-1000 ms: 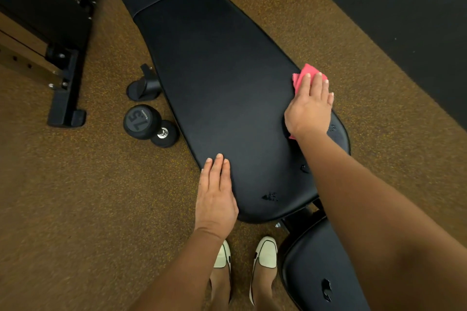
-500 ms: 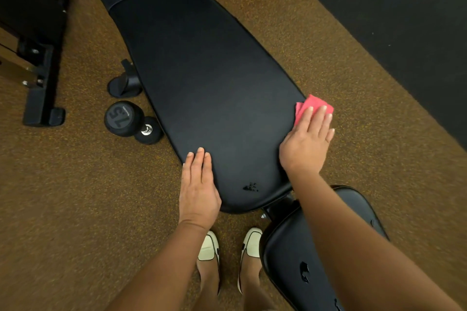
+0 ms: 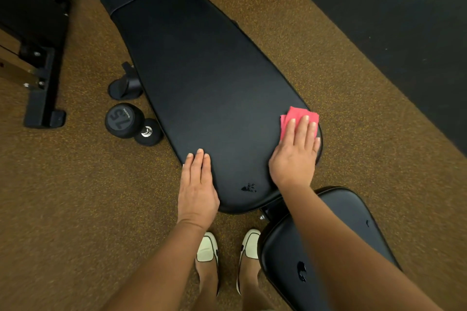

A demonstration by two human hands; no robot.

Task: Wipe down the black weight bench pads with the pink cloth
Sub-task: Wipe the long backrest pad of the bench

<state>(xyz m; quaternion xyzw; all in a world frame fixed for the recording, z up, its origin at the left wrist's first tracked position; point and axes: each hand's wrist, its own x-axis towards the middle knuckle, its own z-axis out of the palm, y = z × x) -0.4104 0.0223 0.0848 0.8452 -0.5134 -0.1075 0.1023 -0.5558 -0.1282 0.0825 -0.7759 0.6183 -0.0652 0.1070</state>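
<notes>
The long black back pad (image 3: 202, 78) of the weight bench runs from the top left down to the middle of the view. A small torn spot (image 3: 249, 187) shows near its near end. My right hand (image 3: 294, 156) lies flat on the folded pink cloth (image 3: 297, 116), pressing it onto the pad's right edge near the near end. My left hand (image 3: 198, 187) rests flat, fingers together, on the pad's near left edge and holds nothing. The black seat pad (image 3: 283, 260) sits at the lower right, partly hidden by my right forearm, with worn marks on it.
A black dumbbell marked 15 (image 3: 129, 122) lies on the brown speckled floor left of the bench, beside a bench foot (image 3: 125, 87). A black rack base (image 3: 43, 88) stands at far left. Black matting (image 3: 404, 20) covers the right. My cream shoes (image 3: 228, 247) stand below the pad.
My right hand slid the pink cloth back along the pad's right edge toward the near end, then slightly inward onto the pad. My left hand stayed flat at the near left edge.
</notes>
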